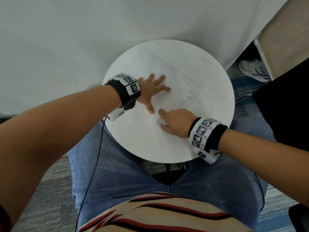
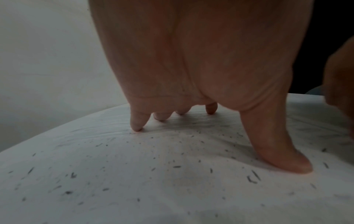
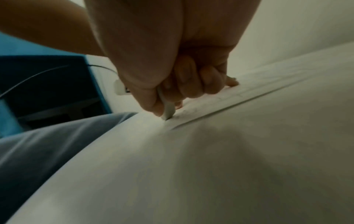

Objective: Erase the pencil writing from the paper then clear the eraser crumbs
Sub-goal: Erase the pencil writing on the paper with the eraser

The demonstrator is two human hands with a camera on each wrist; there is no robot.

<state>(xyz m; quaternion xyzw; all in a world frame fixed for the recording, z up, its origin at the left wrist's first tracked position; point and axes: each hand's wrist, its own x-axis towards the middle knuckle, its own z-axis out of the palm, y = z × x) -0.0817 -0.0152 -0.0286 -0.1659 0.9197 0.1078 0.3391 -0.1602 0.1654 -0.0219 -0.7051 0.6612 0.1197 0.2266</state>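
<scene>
One paper point(image 1: 168, 76) lies on one round table point(image 1: 142, 144). The left hand point(image 1: 150, 91) presses it, fingers spread flat. The right hand point(image 1: 175, 123) pinches one eraser point(image 3: 168, 112), mostly hidden, tip on the paper. Many dark crumbs point(image 2: 176, 166), maybe fifty.

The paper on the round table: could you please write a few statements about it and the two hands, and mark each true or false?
1. The left hand presses the paper with spread fingers. True.
2. The right hand is empty. False: it grips a white eraser, tip on the paper.
3. Dark eraser crumbs lie scattered around the left hand. True.
4. The paper is free of pencil marks. False: faint pencil lines remain beyond the left hand.
5. The table is square. False: it is round.
</scene>
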